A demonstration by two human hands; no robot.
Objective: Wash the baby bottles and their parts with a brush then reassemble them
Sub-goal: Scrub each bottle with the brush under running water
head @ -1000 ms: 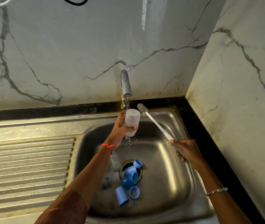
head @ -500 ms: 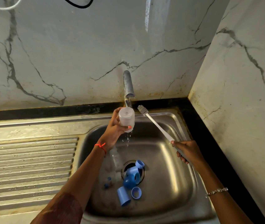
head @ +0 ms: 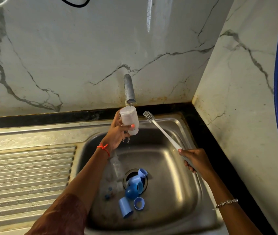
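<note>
**Item: baby bottle (head: 129, 122), rinse stage.**

Change noted: a second ago I held it lower and a little clear of the tap (head: 129, 89). I have since raised and tilted it, so its upper end now sits right at the spout. The brush (head: 149, 116) has kept its place just beside the bottle, bristles up and touching nothing.

Meaning for the task: I judge this body to be scrubbed and now rinsing. Everything else is still to wash, and reassembly is a long way off.

Holding: my left hand (head: 118, 133) grips the bottle around its lower half, thumb across the front. My right hand (head: 196, 161) is closed round the far end of the brush handle.

Location: the bottle is in the air over the back of the sink (head: 177, 122), directly under the tap.

Appearance: a short, straight-sided cylinder, milky and translucent, with a wet, clouded or foamy look. Water drips from below my left hand. I cannot tell which end faces the spout.

Also in the basin: blue parts (head: 132, 190) heaped at the drain, including a cap and rings, and a second clear bottle (head: 116, 168) lying beside them under my left forearm.
</note>
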